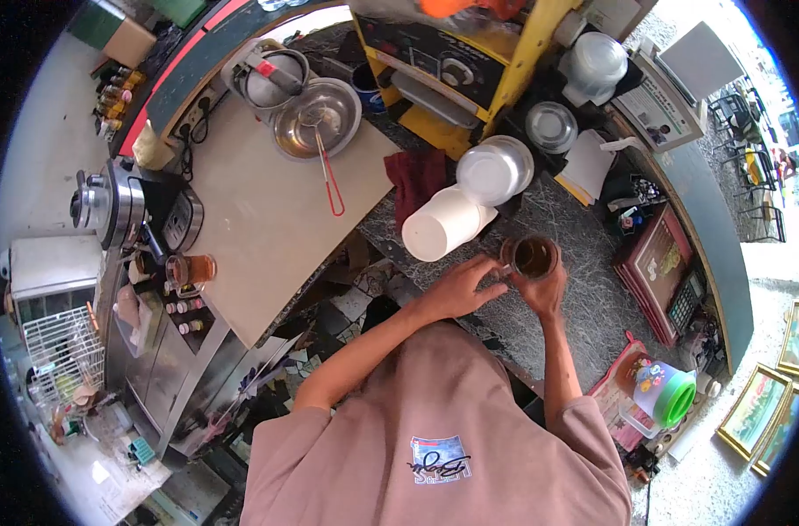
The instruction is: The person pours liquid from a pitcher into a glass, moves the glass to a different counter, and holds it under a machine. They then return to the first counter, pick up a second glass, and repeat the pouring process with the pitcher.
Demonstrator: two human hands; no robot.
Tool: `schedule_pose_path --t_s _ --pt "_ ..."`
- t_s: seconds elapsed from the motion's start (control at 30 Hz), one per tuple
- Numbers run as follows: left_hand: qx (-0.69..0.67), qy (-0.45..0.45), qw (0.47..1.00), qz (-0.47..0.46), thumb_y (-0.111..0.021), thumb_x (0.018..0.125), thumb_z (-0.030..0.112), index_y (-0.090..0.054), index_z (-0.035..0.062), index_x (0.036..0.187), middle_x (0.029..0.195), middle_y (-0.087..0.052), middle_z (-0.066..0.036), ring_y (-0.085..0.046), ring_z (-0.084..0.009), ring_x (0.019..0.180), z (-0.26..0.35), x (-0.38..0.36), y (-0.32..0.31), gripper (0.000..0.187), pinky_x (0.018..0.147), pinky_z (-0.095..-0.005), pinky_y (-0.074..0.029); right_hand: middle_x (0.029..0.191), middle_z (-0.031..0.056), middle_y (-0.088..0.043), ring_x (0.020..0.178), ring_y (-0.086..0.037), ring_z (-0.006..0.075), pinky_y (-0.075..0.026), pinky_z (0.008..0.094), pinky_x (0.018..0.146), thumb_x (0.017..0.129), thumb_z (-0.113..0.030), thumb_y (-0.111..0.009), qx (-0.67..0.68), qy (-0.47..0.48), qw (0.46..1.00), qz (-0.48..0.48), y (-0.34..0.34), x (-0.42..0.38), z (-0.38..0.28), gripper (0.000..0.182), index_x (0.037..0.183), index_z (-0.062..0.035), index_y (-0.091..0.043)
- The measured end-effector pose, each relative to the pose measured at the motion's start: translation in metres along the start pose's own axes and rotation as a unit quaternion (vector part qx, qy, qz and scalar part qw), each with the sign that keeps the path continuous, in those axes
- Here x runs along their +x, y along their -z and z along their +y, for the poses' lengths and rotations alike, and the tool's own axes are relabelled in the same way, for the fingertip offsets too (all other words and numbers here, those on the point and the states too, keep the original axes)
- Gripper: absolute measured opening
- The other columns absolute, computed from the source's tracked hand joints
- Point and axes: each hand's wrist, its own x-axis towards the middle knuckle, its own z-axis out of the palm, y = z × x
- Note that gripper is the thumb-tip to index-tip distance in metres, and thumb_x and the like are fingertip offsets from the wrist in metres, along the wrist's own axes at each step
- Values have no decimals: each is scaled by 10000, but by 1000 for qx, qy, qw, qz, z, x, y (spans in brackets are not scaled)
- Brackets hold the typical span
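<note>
A clear plastic cup [535,257] with brown liquid stands on the dark marbled counter [592,298] in front of me. My right hand [542,292] wraps the cup from the near side. My left hand [463,285] lies just left of the cup, its fingertips reaching toward the cup's rim. A stack of white foam cups [443,225] lies on its side to the left of the cup. A steel bowl [494,169] sits upside down just behind that stack.
A red cloth [417,178] lies beside the foam cups. A steel pot with a red-handled strainer [316,118] rests on the beige worktop [259,237]. A yellow machine [452,61] stands at the back. A green-lidded pitcher [667,392] sits at my right.
</note>
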Motion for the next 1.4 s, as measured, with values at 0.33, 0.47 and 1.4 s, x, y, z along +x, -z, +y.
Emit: schedule_pose_path --t_s 0.33,0.47,1.4 --pt "-49 1 999 -13 -719 888 353 -648 48 1146 1403 -516 -188 -499 -346 1314 -10 -95 54 406 1089 -426 -405 1104 149 -701 1007 -704 314 -567 409 840 618 -298 -918 28 64 997 -31 -49 -57 -54 777 1245 -23 -553" --pt "-65 1 997 29 -733 879 321 -654 44 1097 1415 -504 -196 -482 -349 1331 -31 -137 73 360 1102 -429 -388 1101 148 -702 1006 -705 316 -569 417 841 627 -308 -913 7 69 995 -69 -85 -66 -87 776 1251 -15 -555" --pt "-137 90 857 488 -773 853 289 -518 1 669 1502 -411 -274 -494 -365 1341 -104 -359 198 427 965 -387 -474 1092 139 -699 956 -717 308 -584 382 793 673 -269 -880 126 334 868 -346 -357 -72 -315 651 1202 -20 -592"
